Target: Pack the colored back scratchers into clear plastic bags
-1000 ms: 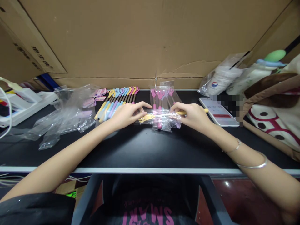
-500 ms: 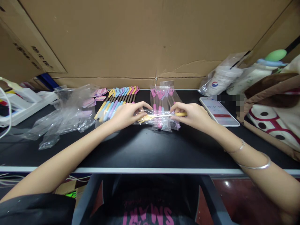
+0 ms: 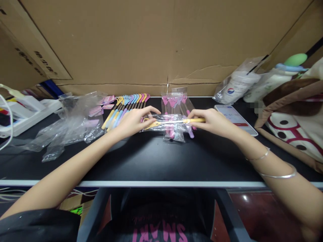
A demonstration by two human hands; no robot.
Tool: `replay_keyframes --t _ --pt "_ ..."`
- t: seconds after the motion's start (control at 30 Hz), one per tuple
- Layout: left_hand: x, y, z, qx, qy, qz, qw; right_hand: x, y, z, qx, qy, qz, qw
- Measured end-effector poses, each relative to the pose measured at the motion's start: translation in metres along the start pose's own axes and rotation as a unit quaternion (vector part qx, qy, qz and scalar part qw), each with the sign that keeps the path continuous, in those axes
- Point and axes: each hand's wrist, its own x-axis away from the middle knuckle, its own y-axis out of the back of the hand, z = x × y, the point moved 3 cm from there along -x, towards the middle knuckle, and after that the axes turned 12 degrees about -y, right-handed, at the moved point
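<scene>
A yellow back scratcher (image 3: 195, 120) lies crosswise between my hands, its clawed head and metal rod inside a clear plastic bag (image 3: 165, 118). My left hand (image 3: 133, 121) pinches the bag's left end around the yellow head. The fingers of my right hand (image 3: 213, 123) close on the yellow handle, near the bag's right end. Beneath and behind it, several back scratchers in clear bags (image 3: 172, 102), mostly pink, rest on the table. Beside my left hand is a row of loose back scratchers (image 3: 113, 116) in yellow, blue, purple and pink, partly covered by the hand.
Several empty clear bags (image 3: 75, 117) and pink cards (image 3: 107, 99) lie at the left, near a white power strip (image 3: 37, 112). To the right are a phone (image 3: 239, 122), a bagged cup (image 3: 236, 85) and a cloth bag (image 3: 297, 117). Cardboard (image 3: 141, 43) walls the back of the table (image 3: 161, 161).
My right hand has shifted slightly right, and more of the yellow handle shows. The scratcher's head sits a little further left, by my left fingertips. The bag looks straighter.
</scene>
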Motion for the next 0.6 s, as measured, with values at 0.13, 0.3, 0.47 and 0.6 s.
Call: replay_keyframes --t 0.13,0.3,0.47,0.6 --pt "0.000 -0.003 -0.002 0.007 -0.001 0.003 1.000 0.001 -0.006 0.009 0.009 -0.004 -0.008 1.000" --pt "0.000 -0.004 -0.003 0.002 0.002 0.004 1.000 0.002 -0.010 0.012 0.009 0.004 -0.039 0.999" --pt "0.001 -0.004 -0.004 -0.006 0.000 -0.001 1.000 0.003 -0.009 0.013 0.002 0.012 -0.069 0.998" --pt "0.001 -0.005 -0.008 -0.013 0.007 -0.003 1.000 0.005 -0.009 0.016 0.021 0.010 -0.093 0.995"
